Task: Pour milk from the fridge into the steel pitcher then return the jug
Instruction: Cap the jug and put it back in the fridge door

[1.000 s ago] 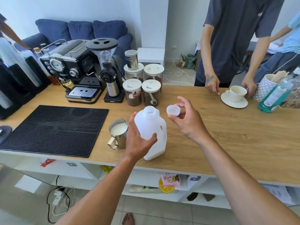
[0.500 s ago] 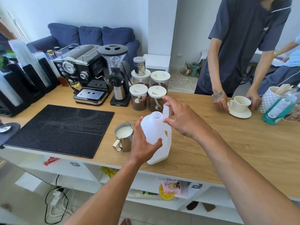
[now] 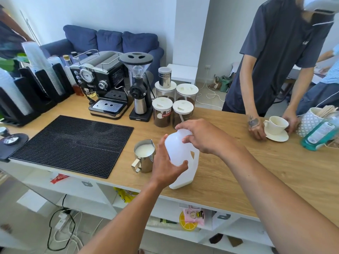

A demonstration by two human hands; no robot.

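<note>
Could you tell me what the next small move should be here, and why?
Probably twist the cap tight. The right hand covers the mouth of the milk jug, which the left hand steadies upright on the counter. The steel pitcher beside it already holds milk, so closing the jug comes before carrying it back.

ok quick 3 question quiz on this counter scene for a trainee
1. True or false: the pitcher already holds milk.
2. Which hand is over the top of the jug? A) left B) right
3. Fill in: the pitcher stands between the black mat and the ____.

Key:
1. True.
2. B: the right hand covers the top, while the left hand grips the body.
3. Jug.
</note>
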